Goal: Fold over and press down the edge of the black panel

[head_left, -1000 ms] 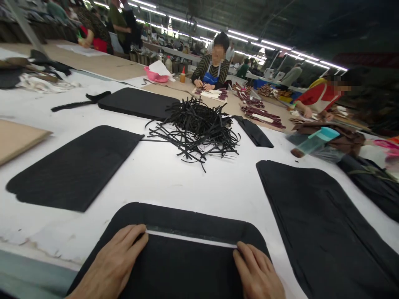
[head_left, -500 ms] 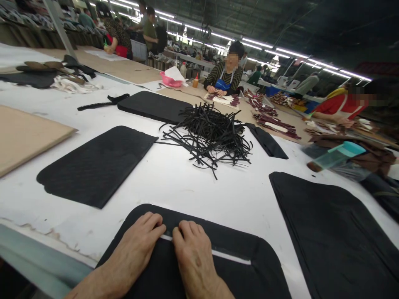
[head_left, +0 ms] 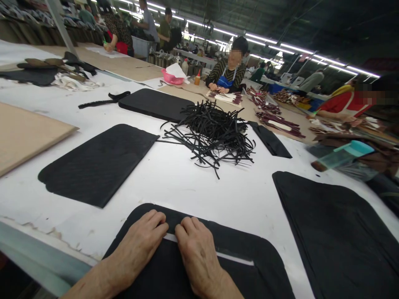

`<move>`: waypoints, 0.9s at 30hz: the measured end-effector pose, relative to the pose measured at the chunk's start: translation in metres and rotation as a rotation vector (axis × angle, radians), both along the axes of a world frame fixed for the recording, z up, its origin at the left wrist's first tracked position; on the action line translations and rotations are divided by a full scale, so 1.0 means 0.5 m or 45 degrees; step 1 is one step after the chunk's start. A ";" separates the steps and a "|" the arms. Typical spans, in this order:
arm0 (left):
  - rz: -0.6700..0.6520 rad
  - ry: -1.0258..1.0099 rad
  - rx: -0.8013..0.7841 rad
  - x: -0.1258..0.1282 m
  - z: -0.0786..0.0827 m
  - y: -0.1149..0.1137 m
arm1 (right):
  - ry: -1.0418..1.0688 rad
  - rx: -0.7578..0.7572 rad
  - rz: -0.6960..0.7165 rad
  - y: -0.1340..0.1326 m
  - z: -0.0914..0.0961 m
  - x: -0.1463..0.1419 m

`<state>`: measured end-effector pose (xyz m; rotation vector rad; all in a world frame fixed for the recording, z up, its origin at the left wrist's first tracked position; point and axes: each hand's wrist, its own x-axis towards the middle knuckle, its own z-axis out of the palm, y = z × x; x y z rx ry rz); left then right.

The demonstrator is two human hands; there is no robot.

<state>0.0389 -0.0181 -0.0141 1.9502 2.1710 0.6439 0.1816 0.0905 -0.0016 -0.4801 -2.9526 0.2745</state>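
A black fabric panel [head_left: 264, 278] with rounded corners lies flat at the table's near edge. Along a narrow slot in it, a white strip [head_left: 235, 258] shows. My left hand [head_left: 141, 238] rests on the panel left of centre, fingers curled down on the material just above the slot. Close beside it, my right hand [head_left: 198, 249] is closed the same way, thumb and fingers on the slot's edge. The fingertips are partly hidden. Between the hands a short piece of the white strip is visible.
Black strips [head_left: 218, 128] lie heaped mid-table. Around them are a black panel [head_left: 99, 164] on the left, a thick black pad [head_left: 156, 103] behind, and another panel [head_left: 336, 228] at right. A teal-lidded bottle [head_left: 341, 155] lies on its side. Across the table, a co-worker [head_left: 229, 74] handles pieces.
The view has shifted slightly. Both hands stay on the panel at the slot, curled much as before; the right hand's fingers have moved a little.
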 end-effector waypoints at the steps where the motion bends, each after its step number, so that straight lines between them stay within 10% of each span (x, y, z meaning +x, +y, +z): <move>1: -0.002 0.012 0.019 -0.001 -0.001 0.001 | -0.001 -0.029 -0.004 0.002 0.002 0.001; 13: 0.064 0.062 0.202 0.002 0.002 0.004 | 0.132 0.069 -0.102 0.011 -0.009 0.053; 27: 0.117 -0.001 0.105 -0.008 0.006 0.010 | 0.159 -0.304 -0.469 0.039 -0.009 0.127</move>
